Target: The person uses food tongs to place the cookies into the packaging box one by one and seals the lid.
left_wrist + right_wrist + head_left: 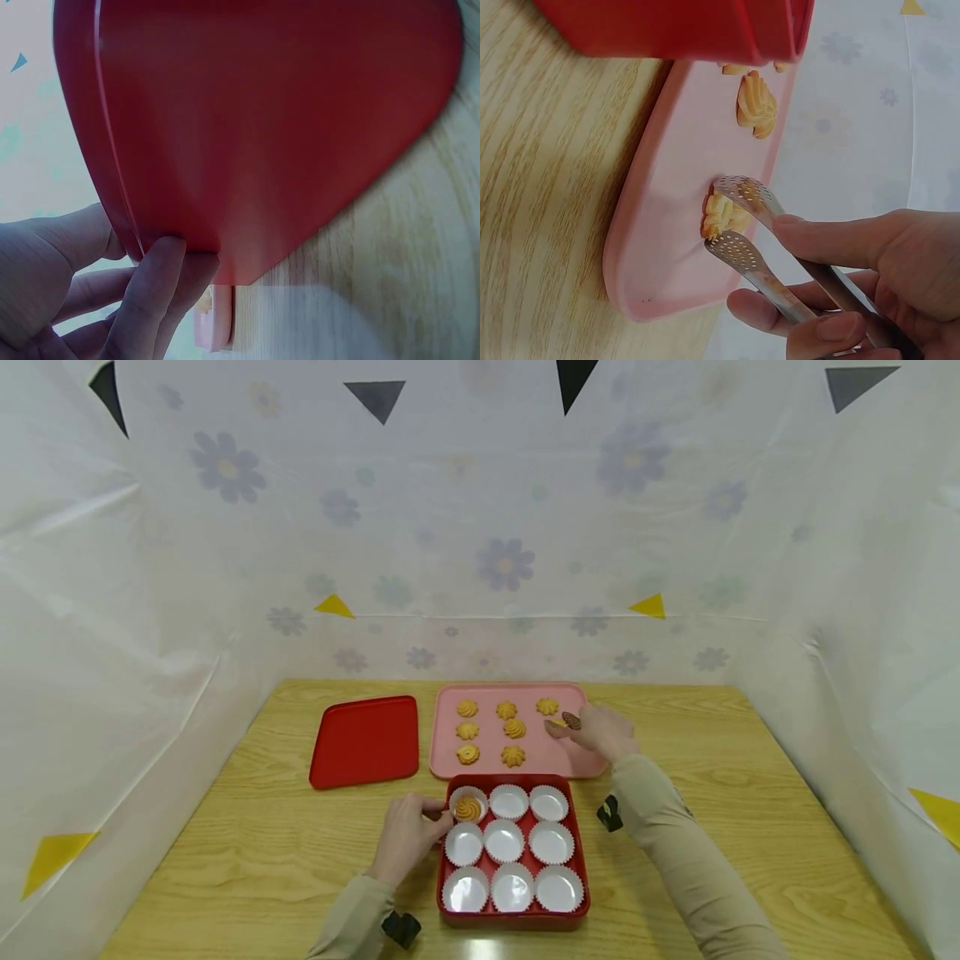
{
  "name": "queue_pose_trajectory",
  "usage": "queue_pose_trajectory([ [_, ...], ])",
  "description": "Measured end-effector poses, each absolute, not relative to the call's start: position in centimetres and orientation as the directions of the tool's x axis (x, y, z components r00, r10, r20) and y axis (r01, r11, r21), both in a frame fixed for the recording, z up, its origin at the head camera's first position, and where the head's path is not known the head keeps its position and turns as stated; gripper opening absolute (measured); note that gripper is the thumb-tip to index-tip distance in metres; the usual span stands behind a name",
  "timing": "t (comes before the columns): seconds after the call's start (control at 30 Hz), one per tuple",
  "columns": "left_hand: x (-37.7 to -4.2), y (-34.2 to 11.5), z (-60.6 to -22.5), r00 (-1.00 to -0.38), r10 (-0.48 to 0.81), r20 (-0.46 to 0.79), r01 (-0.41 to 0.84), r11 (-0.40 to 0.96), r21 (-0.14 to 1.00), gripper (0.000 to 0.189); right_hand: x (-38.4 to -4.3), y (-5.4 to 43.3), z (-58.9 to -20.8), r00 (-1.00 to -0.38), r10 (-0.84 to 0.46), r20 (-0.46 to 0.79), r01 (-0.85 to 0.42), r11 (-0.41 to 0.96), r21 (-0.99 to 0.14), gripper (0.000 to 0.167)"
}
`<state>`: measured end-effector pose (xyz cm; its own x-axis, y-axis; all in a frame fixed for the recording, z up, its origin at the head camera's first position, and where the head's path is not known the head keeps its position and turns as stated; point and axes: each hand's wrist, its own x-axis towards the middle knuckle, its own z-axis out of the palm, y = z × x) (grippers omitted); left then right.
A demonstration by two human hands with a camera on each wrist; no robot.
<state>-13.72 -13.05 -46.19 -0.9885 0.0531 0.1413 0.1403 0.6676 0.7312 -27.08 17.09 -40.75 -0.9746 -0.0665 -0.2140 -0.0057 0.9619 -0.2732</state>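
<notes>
My left hand (408, 833) grips the upper left rim of a red box (513, 922), thumb at the rim and fingers against the outer wall. White paper cups (551, 843) line the box in rows; a swirled cookie (468, 810) sits in the far left one. Over the right part of a pink tray (487, 693), my right hand (606, 732) holds metal tongs (740, 253) with perforated tips. Those tips stand on either side of a cookie (720, 214) lying on the tray, right at its edges.
Several more piped cookies (513, 728) lie in rows on the pink tray, just behind the box. A flat red tray or lid (365, 743) rests on the wooden table (697, 860) to the left. White flower-printed sheeting (450, 510) encloses the back and sides.
</notes>
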Motion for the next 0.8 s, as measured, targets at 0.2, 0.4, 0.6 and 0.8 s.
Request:
queue_pose_trajectory([
  [0.2, -13.74, -13.04, -46.2, -0.988, 0.05, 0.148, 0.143, 0.674, 0.725, 0.012, -27.21, 17.12, -40.9, -0.976, -0.063, -0.208, -0.002, 0.96, -0.279, 0.066],
  [0.4, -13.76, -13.02, -46.18, -0.986, 0.053, 0.157, 0.151, 0.681, 0.717, 0.013, -27.22, 17.13, -40.89, -0.976, -0.055, -0.211, 0.008, 0.958, -0.285, 0.071],
  [0.6, -13.77, -13.0, -46.12, -0.987, 0.05, 0.15, 0.144, 0.681, 0.718, 0.014, -27.12, 17.38, -40.66, -0.976, -0.062, -0.207, -0.001, 0.959, -0.285, 0.067],
  [0.8, -13.71, -13.02, -46.21, -0.985, 0.048, 0.167, 0.154, 0.687, 0.71, 0.018, -26.96, 17.94, -40.54, -0.98, -0.076, -0.183, -0.021, 0.957, -0.289, 0.058],
])
